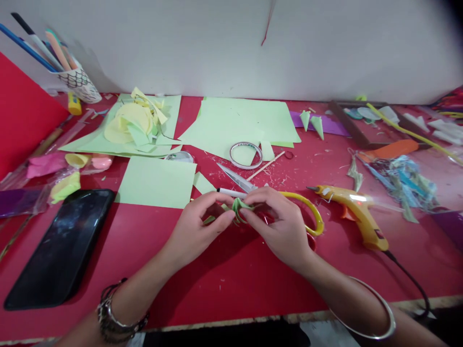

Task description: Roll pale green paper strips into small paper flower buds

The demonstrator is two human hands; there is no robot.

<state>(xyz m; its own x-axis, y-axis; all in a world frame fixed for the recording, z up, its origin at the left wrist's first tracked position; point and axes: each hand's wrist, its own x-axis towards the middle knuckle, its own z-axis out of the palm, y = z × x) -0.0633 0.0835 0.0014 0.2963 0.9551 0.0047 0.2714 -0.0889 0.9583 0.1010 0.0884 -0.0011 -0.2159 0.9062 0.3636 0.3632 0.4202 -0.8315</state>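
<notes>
Near the front middle of the red table, a small folded green paper piece (238, 208) is pinched between both hands. My left hand (198, 226) closes its thumb and fingers on the left side of the piece. My right hand (281, 222) grips the right side, its thumb and fingertips close to those of the left. Just behind the fingers lie scissors (315, 217) with yellow handles, their blades pointing back left, and a white pen (231, 193). The scissors' middle is partly hidden by my right hand.
A yellow glue gun (356, 212) with a cord lies at the right, a black phone (61, 248) at the left. Green sheets (246, 120), a tape roll (246, 155) and green paper cones (317, 126) are farther back. A pen cup (80, 84) stands back left.
</notes>
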